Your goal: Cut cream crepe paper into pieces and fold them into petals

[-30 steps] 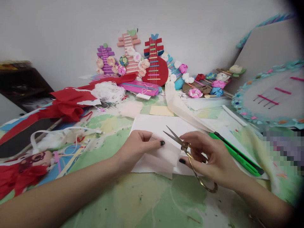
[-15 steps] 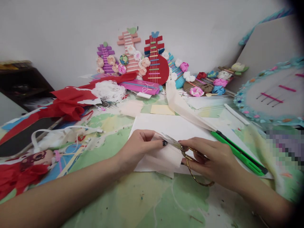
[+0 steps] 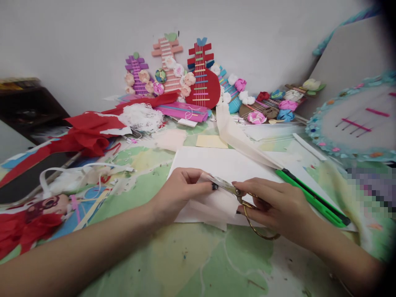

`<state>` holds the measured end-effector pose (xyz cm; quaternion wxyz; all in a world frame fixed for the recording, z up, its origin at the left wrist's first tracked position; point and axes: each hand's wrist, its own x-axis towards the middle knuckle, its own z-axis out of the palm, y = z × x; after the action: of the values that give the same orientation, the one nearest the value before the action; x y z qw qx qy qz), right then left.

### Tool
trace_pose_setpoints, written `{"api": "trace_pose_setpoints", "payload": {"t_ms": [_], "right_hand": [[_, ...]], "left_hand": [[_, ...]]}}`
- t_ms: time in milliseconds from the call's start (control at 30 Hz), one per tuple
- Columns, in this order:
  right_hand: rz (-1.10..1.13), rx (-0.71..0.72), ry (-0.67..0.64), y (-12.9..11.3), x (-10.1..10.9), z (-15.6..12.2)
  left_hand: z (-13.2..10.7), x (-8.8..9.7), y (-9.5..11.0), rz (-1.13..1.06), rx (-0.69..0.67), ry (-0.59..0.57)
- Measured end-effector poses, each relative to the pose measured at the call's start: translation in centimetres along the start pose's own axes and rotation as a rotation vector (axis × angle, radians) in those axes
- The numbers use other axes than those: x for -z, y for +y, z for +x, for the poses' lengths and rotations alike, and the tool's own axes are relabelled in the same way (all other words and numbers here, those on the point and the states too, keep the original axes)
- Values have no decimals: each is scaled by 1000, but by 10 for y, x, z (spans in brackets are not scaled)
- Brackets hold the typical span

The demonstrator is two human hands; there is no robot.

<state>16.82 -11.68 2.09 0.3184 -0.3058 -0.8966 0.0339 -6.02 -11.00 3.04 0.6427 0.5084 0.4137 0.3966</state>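
My left hand (image 3: 188,187) pinches a piece of thin pale pink crepe paper (image 3: 216,203) between thumb and fingers, above the white sheet (image 3: 198,159). In my right hand (image 3: 275,202) is a pair of scissors (image 3: 247,210) with gold handles, its fingers wrapped round the loops. The blades point left across the upper edge of the pink paper and reach my left fingertips; they look closed or nearly so. Just beyond my right hand lies a green box cutter (image 3: 315,200), with a strip of cream crepe paper (image 3: 238,134) stretching from its tip.
Several small craft lutes with paper flowers, one of them red (image 3: 204,88), lean at the wall. White string (image 3: 144,117) and red crepe paper (image 3: 93,128) lie at the left, near a doll (image 3: 46,208). A round flower-edged frame (image 3: 355,119) stands at the right.
The scissor blades have closed together slightly on the paper. Both hands stay in nearly the same place, and the view has shifted very little.
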Motion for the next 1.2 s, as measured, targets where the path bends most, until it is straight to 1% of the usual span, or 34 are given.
{"api": "trace_pose_setpoints", "payload": {"t_ms": [200, 367, 500, 667, 733, 833, 933, 1000, 1067, 1200], "right_hand": [[5, -18, -24, 1, 0, -1], [0, -5, -2, -1, 1, 0], [-25, 10, 26, -1, 0, 0], [-51, 21, 19, -3, 2, 3], [-66, 23, 35, -4, 3, 4], [-66, 2, 77, -4, 4, 5], [-17, -49, 98, -5, 7, 5], [35, -88, 63, -8, 8, 5], [68, -114, -2, -10, 9, 5], [59, -108, -57, -9, 6, 3]], "left_hand": [[0, 1, -2, -7, -1, -10], [0, 0, -1, -18, 18, 5], [-1, 1, -2, -47, 25, -8], [0, 0, -1, -69, 27, -15], [0, 0, 0, -69, 33, -14], [-1, -1, 0, -76, 61, -8], [-1, 0, -1, -77, 75, -7], [-1, 1, -2, -70, 79, -14], [0, 1, -3, -53, 79, -25], [0, 1, -5, -34, 51, -52]]}}
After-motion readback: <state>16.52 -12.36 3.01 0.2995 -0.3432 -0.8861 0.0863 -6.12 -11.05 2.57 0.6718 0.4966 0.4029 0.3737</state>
